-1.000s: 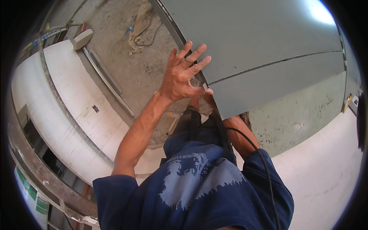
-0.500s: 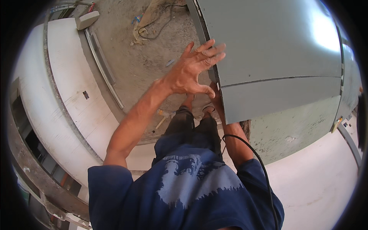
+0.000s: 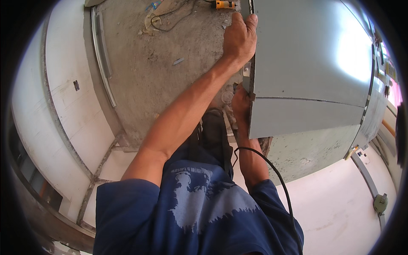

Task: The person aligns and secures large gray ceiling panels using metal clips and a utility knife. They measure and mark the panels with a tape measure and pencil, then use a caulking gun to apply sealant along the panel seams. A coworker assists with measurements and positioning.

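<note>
A large flat grey metal panel [image 3: 310,55] fills the upper right, with a narrow seam running across it. At its left edge, toward the far end, my left hand [image 3: 241,40] is closed around the rim, thumb on the upper side. My right forearm [image 3: 250,163] passes beneath the panel's near left corner. Lower down by the same edge, my right hand [image 3: 241,102] shows only in part; its fingers are hidden. A small metal bracket [image 3: 246,69] sits on the edge between the two hands.
A yellow power tool [image 3: 224,4] with a cord lies on the dusty concrete floor [image 3: 140,85] at the far side. White panels [image 3: 68,85] stand at the left. A pale green speckled surface [image 3: 314,146] lies below the grey panel. A black cable [image 3: 278,170] hangs by my right arm.
My left hand, spread open over the panel's edge before, has moved farther away and closed on that edge. My right hand stays low beside the panel. The view has shifted, bringing in the power tool.
</note>
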A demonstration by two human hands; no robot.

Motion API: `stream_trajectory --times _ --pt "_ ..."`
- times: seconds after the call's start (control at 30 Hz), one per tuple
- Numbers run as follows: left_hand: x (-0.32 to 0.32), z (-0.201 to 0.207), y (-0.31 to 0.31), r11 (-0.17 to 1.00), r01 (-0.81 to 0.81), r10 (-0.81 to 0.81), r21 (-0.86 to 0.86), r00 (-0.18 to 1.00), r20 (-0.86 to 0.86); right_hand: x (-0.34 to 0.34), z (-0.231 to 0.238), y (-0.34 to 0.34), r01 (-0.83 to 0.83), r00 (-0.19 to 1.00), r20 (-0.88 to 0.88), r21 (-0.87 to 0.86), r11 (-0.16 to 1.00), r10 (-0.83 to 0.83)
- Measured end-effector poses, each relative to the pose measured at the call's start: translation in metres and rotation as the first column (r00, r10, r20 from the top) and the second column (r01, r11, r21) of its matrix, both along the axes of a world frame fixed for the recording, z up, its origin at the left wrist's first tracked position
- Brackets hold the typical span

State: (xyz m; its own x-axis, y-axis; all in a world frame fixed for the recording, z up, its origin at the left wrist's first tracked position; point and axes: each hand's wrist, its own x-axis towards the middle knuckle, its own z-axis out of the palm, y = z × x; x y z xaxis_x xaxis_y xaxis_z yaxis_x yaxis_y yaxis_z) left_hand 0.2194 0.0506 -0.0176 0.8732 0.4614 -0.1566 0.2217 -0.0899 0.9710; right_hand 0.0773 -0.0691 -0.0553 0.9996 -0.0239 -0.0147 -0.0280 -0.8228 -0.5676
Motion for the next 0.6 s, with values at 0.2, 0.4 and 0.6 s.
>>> stream_trajectory --times 0.2,0.4,0.6 --pt "0.001 0.007 0.003 0.999 0.033 -0.033 -0.015 0.999 0.016 -0.005 0.024 0.014 -0.063 0.997 0.04 -0.061 0.996 0.065" --pt "0.002 -0.003 0.003 0.998 0.008 -0.012 0.063 0.998 0.063 0.007 -0.029 -0.015 -0.1 0.987 0.131 0.054 0.994 0.092" --pt "0.005 0.015 0.017 0.982 0.161 -0.146 0.095 0.978 -0.152 0.0 0.013 -0.036 -0.274 0.961 0.025 -0.044 0.961 0.276"
